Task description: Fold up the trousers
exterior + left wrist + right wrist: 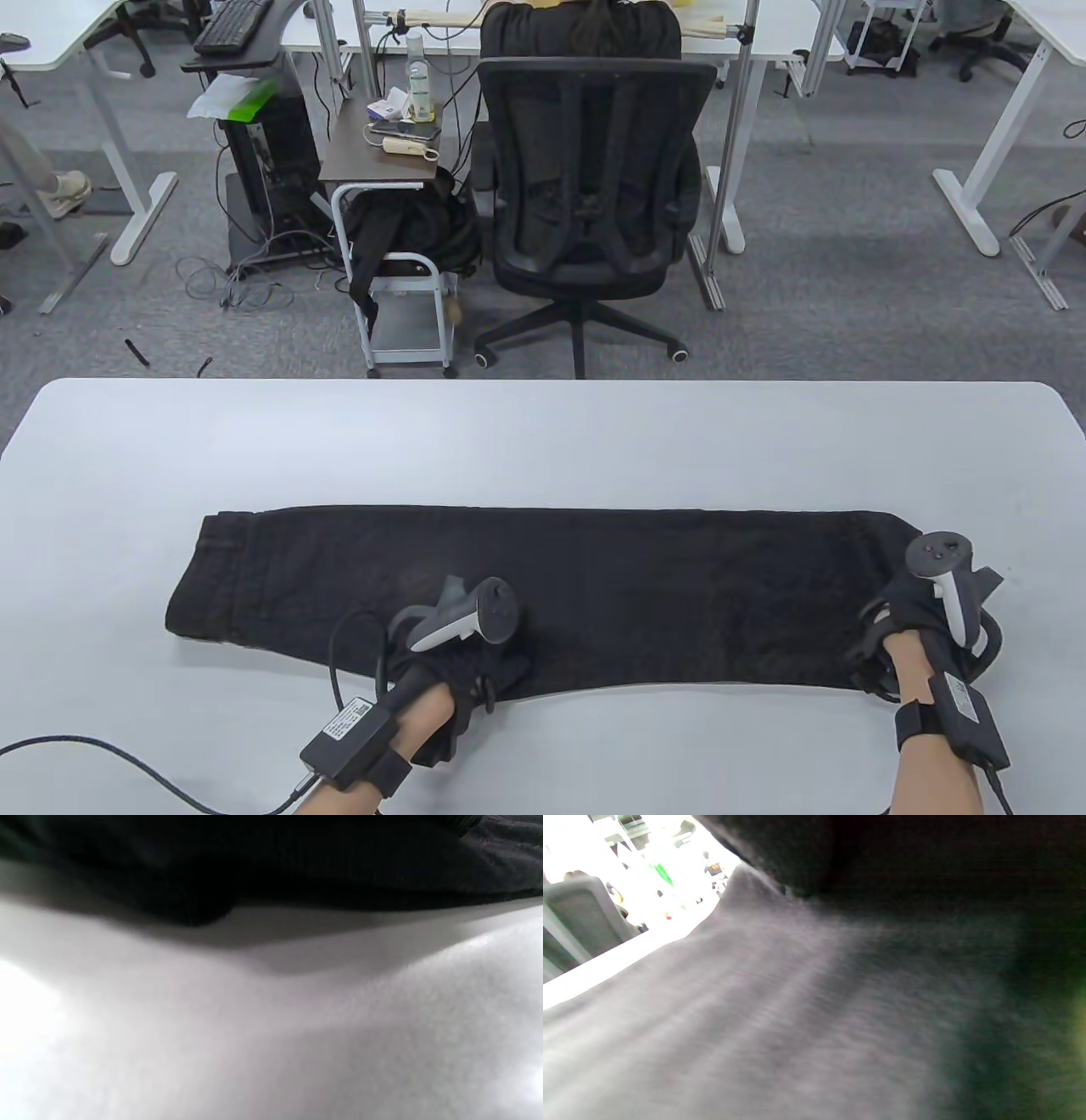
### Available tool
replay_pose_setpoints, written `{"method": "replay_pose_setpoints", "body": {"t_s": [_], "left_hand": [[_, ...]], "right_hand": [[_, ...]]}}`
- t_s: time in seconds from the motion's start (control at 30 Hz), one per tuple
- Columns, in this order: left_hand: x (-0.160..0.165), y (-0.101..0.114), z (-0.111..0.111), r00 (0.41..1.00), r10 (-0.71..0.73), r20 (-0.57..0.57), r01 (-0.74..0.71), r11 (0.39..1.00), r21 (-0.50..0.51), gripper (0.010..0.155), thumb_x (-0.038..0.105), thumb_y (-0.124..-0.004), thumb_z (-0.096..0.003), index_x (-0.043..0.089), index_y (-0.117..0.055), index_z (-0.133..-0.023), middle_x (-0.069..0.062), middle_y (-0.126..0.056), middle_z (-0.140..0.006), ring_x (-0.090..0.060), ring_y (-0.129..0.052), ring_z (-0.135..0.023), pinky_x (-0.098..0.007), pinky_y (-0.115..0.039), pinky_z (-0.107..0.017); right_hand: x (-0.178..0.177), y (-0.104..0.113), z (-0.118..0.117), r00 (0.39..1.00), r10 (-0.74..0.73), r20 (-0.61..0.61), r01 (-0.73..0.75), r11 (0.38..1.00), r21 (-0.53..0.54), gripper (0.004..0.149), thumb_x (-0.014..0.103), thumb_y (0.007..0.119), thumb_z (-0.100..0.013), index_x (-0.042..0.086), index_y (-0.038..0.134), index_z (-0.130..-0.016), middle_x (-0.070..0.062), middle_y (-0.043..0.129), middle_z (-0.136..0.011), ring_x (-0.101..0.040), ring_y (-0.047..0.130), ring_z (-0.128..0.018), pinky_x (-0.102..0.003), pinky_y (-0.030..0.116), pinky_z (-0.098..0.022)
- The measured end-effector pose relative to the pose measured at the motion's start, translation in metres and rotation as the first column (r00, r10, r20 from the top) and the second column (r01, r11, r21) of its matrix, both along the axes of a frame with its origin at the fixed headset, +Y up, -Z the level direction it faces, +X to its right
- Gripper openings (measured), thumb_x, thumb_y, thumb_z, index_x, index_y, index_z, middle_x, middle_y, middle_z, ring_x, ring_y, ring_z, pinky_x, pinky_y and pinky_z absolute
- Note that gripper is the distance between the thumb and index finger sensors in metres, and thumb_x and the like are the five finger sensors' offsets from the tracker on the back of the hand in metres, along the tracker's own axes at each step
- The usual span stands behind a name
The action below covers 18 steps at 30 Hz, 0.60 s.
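Observation:
Black trousers [594, 586] lie flat along the white table [543, 441], folded lengthwise, waist end at the left and leg ends at the right. My left hand [475, 654] rests on the near edge of the trousers around the middle; its fingers are hidden under the tracker. My right hand [912, 632] is at the right leg end, its fingers hidden among the dark cloth. In the left wrist view the dark fabric [297, 861] lies above the blurred table. The right wrist view is filled with blurred fabric [814, 1005].
A black office chair [594, 204] stands beyond the table's far edge, with a small cart [399, 255] to its left. Bare table top lies left, right and behind the trousers. A cable [127, 764] trails from my left wrist across the near left table.

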State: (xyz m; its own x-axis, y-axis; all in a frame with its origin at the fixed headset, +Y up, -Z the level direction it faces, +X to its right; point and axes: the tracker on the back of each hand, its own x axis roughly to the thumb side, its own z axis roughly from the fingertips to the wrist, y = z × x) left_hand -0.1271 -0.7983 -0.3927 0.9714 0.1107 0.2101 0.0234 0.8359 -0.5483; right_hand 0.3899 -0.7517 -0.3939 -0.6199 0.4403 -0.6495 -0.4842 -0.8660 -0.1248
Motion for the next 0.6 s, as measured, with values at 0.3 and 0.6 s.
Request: {"method": "replay_pose_setpoints", "body": {"t_s": [0.3,0.6], "left_hand": [[0.001,0.052,-0.016,0.963,0.261,-0.075,-0.255,0.964,0.081,0.074,0.065,-0.062,-0.0482,0.038,-0.031,-0.11,0.004,-0.023,-0.126,-0.033,-0.023,-0.117,-0.062,-0.034,-0.08],[-0.004,0.089,-0.021,0.685,0.718,-0.127,-0.698,0.696,0.17,0.073,0.063,-0.064,-0.0493,0.035,-0.036,-0.11,0.0,-0.03,-0.126,-0.037,-0.031,-0.116,-0.061,-0.042,-0.079]], "right_hand": [[-0.029,0.064,0.01,0.911,-0.36,-0.202,0.402,0.884,0.24,0.065,0.028,0.076,-0.047,0.013,0.052,-0.105,-0.013,0.081,-0.085,-0.028,0.089,-0.059,-0.052,0.072,-0.054],[-0.104,0.108,0.01,0.743,-0.473,-0.474,0.638,0.714,0.288,0.064,0.029,0.075,-0.048,0.011,0.053,-0.105,-0.015,0.082,-0.083,-0.027,0.09,-0.058,-0.052,0.073,-0.052]]}}
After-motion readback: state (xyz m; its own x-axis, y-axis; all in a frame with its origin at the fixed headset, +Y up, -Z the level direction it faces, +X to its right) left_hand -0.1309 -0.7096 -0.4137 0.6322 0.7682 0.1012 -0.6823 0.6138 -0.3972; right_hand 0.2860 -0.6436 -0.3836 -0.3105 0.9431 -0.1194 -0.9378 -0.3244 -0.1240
